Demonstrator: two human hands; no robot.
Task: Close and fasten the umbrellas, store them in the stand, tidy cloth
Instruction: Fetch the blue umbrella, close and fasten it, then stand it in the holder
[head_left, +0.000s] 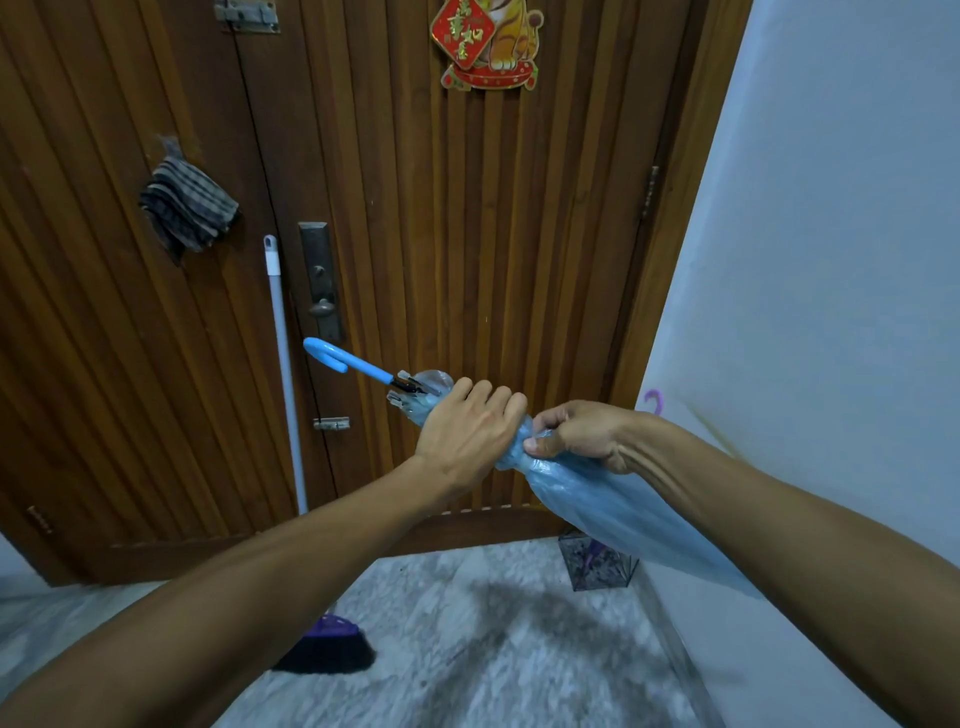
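Observation:
A folded, translucent blue umbrella (613, 499) lies slanted across the middle of the head view, its bright blue hooked handle (332, 356) pointing up-left. My left hand (465, 434) is wrapped around the canopy near the handle end. Right beside it, my right hand (579, 434) pinches the gathered canopy. The clear umbrella stand (597, 564) sits on the floor by the door's right corner, with a purple umbrella inside; its purple handle (653, 401) shows against the wall. A striped dark cloth (187, 205) hangs on the door at upper left.
A wooden door (467, 234) fills the background, with a lock plate (321, 280). A broom stands against the door, its white pole (284, 374) upright and its dark bristles (327, 649) on the marble floor. A white wall (831, 260) is on the right.

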